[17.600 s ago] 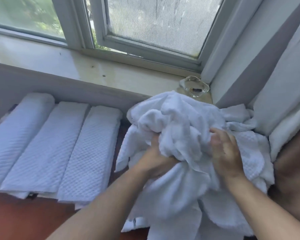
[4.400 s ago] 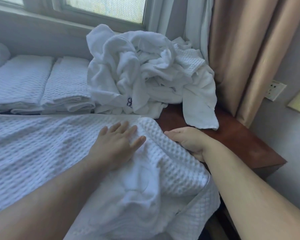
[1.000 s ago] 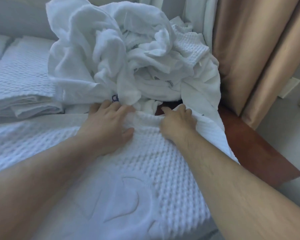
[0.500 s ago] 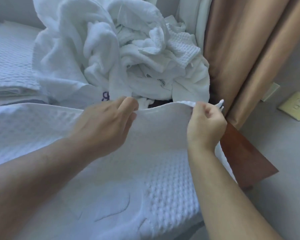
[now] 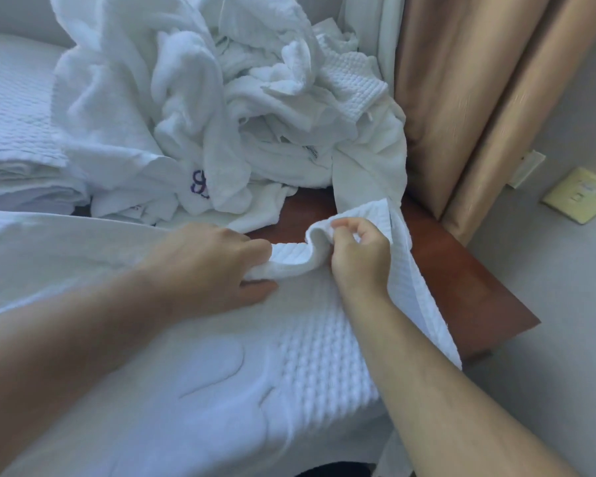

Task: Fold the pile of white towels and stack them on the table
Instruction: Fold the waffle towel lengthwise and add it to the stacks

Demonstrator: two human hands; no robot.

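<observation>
Head view. One waffle-weave towel (image 5: 221, 356) lies spread across the near part of the worktop (image 5: 461, 287), its right edge hanging over the worktop's side. Left hand (image 5: 207, 266): fingers curled round the far edge of the towel, thumb underneath. Right hand (image 5: 358, 256): fingers pinch the far right corner, which stands raised and bunched, with a slack hump of cloth between the two hands. The unfolded pile (image 5: 221, 108) sits just behind, against the curtain (image 5: 461, 98), one loose piece trailing down to touch the raised corner. Folded towels (image 5: 18, 142) are stacked at far left. Step in hand, by my reading: setting up the first fold on this towel, with the far edge gripped at two points. Task is partway along, with a large pile left. Next move likely calls for pulling the slack taut between the hands, then carrying the far edge toward the near edge so corners meet. Risk: the trailing piece from the pile may drag along.
</observation>
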